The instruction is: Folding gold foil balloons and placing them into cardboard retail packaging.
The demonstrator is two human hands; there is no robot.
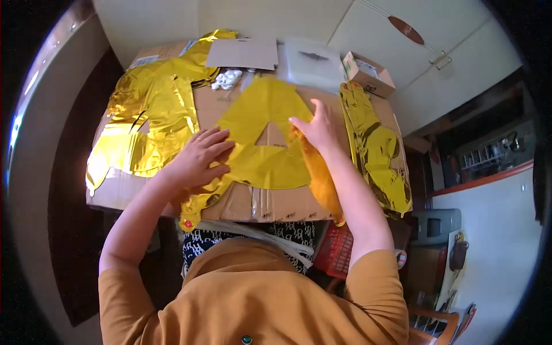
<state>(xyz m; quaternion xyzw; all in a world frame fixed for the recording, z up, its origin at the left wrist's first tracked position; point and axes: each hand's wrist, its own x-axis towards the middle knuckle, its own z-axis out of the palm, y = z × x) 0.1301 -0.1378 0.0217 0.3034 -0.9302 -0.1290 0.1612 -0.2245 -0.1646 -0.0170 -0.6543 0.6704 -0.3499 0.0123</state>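
A flat gold foil balloon shaped like the letter A [270,167] lies in front of me on a cardboard surface [236,202]. Over its left leg rests my left hand [201,155], palm down with the fingers stretched out. The end of that leg, with a small red spot, hangs past the near edge. My right hand [319,129] is at the upper part of the right leg, thumb and forefinger apart; its other fingers are partly hidden. Below that hand the leg looks crumpled and orange, and its tip reaches the near edge.
More gold foil balloons [152,109] are spread at the left, and a folded gold foil balloon [376,149] lies at the right. Along the back are a grey card [242,53], a white bundle [226,79], clear plastic packaging [312,63] and a small open carton [369,75].
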